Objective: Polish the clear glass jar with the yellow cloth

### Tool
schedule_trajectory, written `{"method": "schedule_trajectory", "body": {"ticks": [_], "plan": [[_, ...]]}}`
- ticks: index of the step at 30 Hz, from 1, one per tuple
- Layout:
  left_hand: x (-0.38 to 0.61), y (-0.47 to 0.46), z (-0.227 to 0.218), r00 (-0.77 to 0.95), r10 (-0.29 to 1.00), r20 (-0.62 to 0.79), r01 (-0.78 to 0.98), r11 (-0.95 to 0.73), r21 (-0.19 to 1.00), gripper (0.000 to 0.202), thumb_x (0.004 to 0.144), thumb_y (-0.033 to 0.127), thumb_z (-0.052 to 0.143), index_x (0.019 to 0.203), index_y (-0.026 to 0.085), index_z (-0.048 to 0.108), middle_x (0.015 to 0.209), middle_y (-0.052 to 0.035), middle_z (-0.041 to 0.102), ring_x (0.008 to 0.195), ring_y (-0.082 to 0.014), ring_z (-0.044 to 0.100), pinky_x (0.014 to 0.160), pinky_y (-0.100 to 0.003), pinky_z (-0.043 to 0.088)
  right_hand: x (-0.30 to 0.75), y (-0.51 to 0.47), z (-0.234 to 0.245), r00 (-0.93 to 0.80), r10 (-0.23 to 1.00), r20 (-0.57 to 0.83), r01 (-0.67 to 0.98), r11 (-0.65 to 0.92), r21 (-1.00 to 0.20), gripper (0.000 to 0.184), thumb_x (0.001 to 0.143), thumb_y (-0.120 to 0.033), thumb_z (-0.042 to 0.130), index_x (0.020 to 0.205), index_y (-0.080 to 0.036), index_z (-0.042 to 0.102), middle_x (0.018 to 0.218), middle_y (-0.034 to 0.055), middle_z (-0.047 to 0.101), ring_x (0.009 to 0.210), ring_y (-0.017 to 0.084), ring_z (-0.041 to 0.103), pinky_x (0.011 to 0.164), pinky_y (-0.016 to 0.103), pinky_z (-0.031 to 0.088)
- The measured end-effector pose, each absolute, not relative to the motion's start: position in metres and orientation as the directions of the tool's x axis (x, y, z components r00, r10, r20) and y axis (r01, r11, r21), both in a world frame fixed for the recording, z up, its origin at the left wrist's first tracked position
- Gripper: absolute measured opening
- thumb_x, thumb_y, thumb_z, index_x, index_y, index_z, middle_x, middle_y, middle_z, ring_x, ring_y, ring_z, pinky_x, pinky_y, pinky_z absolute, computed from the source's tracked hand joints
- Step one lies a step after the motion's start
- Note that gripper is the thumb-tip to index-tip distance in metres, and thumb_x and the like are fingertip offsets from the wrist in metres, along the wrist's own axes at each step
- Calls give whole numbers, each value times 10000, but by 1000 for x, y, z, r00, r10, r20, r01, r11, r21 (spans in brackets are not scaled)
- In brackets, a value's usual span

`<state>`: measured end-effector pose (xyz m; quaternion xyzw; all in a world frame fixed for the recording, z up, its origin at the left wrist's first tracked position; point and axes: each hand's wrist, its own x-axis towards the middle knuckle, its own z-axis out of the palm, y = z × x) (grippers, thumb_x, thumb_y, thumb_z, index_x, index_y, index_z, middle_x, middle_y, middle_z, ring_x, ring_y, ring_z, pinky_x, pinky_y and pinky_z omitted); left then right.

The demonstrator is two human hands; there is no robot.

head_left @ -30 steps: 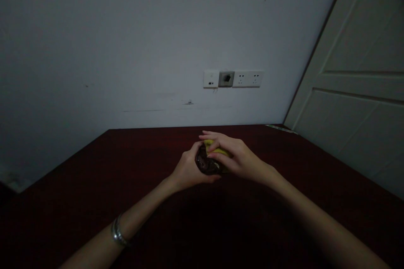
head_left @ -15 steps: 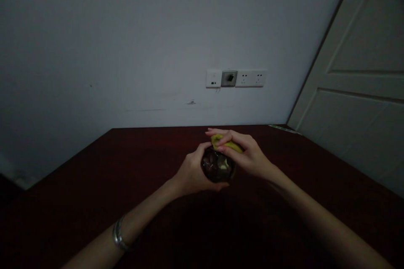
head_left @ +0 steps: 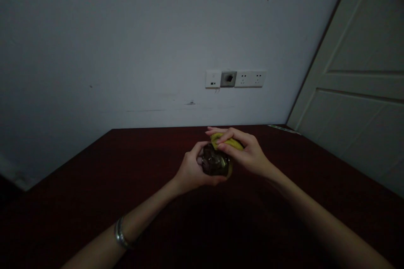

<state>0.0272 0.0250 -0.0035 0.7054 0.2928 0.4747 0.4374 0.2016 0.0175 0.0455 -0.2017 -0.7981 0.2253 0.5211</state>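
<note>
My left hand (head_left: 192, 170) is wrapped round a dark, shiny glass-like vessel (head_left: 214, 162), round in outline and tilted above the table. Its exact kind is hard to make out in the dim light. With fingers and thumb, my right hand (head_left: 244, 149) pinches a yellow cloth (head_left: 232, 143) against the vessel's upper rim. Some of the yellow shows at the vessel's lower right side too. My right fingertips reach past the cloth over the far side of the vessel. A silver bracelet (head_left: 120, 233) circles my left wrist.
Both hands are over a dark red tabletop (head_left: 151, 151). Behind it rises a pale wall (head_left: 142, 42) with a row of sockets and switches (head_left: 235, 79). A white panelled door (head_left: 356, 80) stands at the right. A thin strip (head_left: 284, 129) lies near the table's back right corner.
The vessel has turned and tipped slightly in my left hand, so its outline looks flatter. My left fingers have shifted a little; the right hand keeps the cloth at the rim.
</note>
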Motion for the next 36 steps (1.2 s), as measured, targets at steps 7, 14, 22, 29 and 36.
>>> {"method": "schedule_trajectory", "body": {"ticks": [7,14,22,29,36], "plan": [[27,31,-6,352,839,414,-159,-383,910,685,496,241,851,1062,149,476,902,-54,645,767,-170,646,644,-258,513,196,4,51,-616,307,726,143,949,-280,74,868,-124,565,883,-180,610,1215,100,630,1276,209,468,1062,450,393],[22,28,-1,347,827,442,63,-491,869,810,463,266,870,1163,150,477,1023,-99,648,929,-244,636,794,-364,517,202,10,49,-455,507,732,163,856,-491,38,851,-161,601,850,-199,608,1143,64,667,1213,215,536,1004,429,447],[25,28,5,337,833,439,33,-476,879,658,462,235,849,1029,133,530,895,-40,649,814,-192,631,674,-283,515,199,-7,61,-687,313,656,192,949,-251,102,883,-122,535,864,-180,616,1173,78,651,1266,198,480,1082,428,384],[27,20,9,441,861,252,-188,-185,964,751,426,228,880,1065,159,492,898,-63,659,683,-176,656,492,-227,523,204,8,57,-399,581,709,97,796,-598,12,842,-200,618,851,-198,609,1127,73,677,1170,223,573,969,441,480],[25,14,12,469,858,212,-263,-93,960,679,539,393,837,1071,159,487,702,-9,650,451,-135,623,373,-206,505,202,5,53,-405,456,793,48,876,-479,45,839,-171,619,864,-208,621,1158,61,669,1228,236,525,1017,490,428]]}}
